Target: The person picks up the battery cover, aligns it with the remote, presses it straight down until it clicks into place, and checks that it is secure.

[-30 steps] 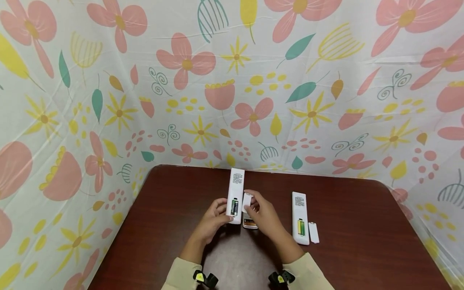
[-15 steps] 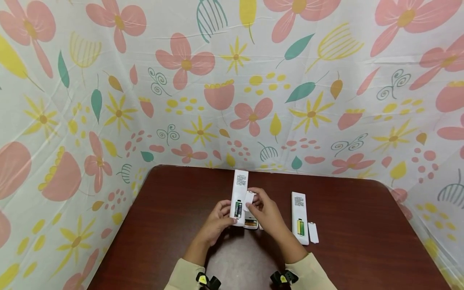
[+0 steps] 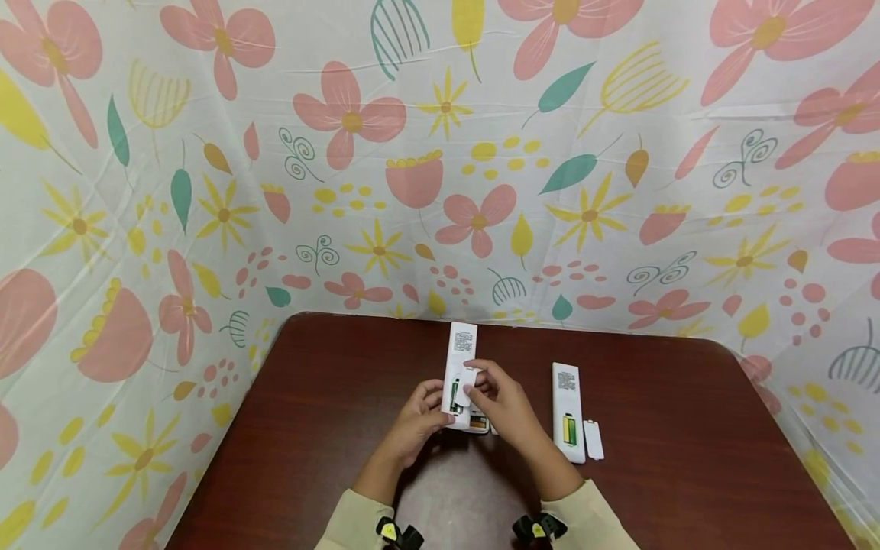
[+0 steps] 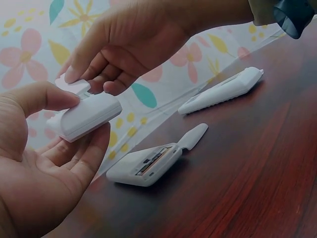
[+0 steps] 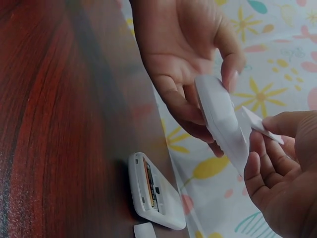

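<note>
In left hand (image 3: 415,425), white remote (image 3: 454,362), beside right hand (image 3: 507,405) pinching cover (image 3: 467,385)

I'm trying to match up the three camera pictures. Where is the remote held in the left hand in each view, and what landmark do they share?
Head: held remote just right of and below the picture's centre.
Left wrist: held remote left of centre, about mid-height.
Right wrist: held remote right of centre, about mid-height.
Shared landmark: open-backed remote lying nearest it, partly hidden in the head view.
</note>
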A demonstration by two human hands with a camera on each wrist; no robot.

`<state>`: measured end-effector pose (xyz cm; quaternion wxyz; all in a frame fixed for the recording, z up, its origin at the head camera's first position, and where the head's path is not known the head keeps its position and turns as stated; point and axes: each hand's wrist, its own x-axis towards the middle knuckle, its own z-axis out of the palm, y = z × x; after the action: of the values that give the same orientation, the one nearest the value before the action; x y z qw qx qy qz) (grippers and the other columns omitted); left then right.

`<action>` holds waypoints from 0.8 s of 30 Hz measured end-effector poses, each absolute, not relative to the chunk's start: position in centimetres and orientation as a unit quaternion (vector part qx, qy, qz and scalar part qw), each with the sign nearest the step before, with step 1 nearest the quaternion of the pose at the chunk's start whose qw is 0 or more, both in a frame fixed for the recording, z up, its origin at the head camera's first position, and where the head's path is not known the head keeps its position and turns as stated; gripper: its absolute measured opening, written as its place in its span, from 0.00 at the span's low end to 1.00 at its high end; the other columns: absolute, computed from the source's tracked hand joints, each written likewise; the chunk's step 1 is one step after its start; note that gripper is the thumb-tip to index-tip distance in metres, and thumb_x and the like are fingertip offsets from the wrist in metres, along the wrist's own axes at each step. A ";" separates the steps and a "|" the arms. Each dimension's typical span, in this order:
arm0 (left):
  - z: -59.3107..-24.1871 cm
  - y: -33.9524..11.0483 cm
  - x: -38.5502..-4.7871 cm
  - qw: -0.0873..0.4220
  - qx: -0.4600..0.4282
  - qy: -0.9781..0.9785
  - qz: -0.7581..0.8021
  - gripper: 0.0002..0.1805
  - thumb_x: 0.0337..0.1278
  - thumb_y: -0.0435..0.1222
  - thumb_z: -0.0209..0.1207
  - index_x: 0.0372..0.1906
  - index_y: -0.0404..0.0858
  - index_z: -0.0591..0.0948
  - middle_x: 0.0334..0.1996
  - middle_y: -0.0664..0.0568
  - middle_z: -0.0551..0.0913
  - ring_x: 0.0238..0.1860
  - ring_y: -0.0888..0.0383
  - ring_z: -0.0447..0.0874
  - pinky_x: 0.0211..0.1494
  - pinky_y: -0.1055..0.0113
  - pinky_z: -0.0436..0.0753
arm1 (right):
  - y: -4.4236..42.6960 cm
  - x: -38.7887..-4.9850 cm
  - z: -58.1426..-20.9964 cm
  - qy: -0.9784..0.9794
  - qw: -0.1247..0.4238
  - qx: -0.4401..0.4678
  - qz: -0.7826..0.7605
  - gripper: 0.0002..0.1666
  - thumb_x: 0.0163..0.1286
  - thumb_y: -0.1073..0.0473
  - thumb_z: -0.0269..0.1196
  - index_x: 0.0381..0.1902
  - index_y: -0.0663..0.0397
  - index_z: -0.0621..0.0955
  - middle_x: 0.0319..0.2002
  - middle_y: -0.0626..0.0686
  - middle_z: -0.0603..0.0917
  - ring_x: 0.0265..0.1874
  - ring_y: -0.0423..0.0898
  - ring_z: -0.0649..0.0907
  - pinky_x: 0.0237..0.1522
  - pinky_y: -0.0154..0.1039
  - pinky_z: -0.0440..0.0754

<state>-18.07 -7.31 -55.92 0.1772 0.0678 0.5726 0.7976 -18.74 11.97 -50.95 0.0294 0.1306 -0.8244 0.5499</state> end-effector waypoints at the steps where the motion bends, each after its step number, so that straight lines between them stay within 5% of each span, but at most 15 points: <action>1: -55.9 -7.3 -18.0 0.178 0.069 0.571 0.798 0.35 0.52 0.22 0.57 0.67 0.32 0.59 0.63 0.41 0.76 0.49 0.60 0.83 0.50 0.67 0.81 | 11.9 -18.7 -51.0 -0.824 0.028 0.131 0.551 0.22 0.70 0.64 0.66 0.61 0.47 0.79 0.36 0.52 0.86 0.35 0.42 0.82 0.40 0.34 0.81; 24: -56.1 -7.2 -18.1 0.180 0.076 0.566 0.801 0.34 0.55 0.22 0.56 0.67 0.32 0.58 0.60 0.45 0.77 0.51 0.59 0.82 0.51 0.66 0.82 | 11.5 -18.2 -51.4 -0.826 -0.012 0.146 0.545 0.20 0.70 0.60 0.66 0.59 0.42 0.80 0.35 0.48 0.83 0.30 0.40 0.78 0.33 0.33 0.77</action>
<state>-18.11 -7.25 -56.07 0.1797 0.0764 0.5657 0.8011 -18.20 11.55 -51.36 -0.0122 0.1460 -0.8258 0.5447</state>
